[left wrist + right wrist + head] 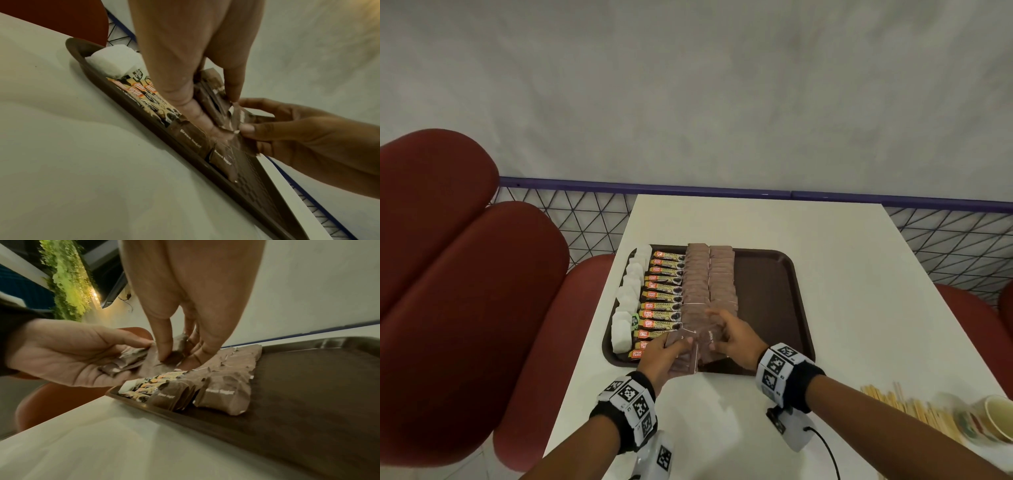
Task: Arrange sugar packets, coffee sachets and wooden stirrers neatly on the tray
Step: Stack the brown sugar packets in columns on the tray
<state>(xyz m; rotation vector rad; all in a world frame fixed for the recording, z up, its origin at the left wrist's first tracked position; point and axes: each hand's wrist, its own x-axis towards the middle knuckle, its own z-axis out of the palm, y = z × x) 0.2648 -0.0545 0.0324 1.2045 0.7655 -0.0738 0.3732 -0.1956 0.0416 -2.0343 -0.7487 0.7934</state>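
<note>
A brown tray (767,291) lies on the white table. On it, from left to right, run a column of white packets (628,298), a column of orange-and-black coffee sachets (664,294) and two columns of brown sugar packets (709,277). Over the tray's near edge my left hand (676,344) holds a small stack of brown sugar packets (688,358) in its curled fingers. My right hand (717,330) pinches one brown packet (176,353) at that stack, thumb against fingers. Wooden stirrers (914,411) lie loose on the table at the near right.
A paper cup (996,418) lies beside the stirrers at the table's near right corner. Red padded seats (465,274) stand to the left, and a purple wire railing (599,222) runs behind the table. The tray's right half is bare.
</note>
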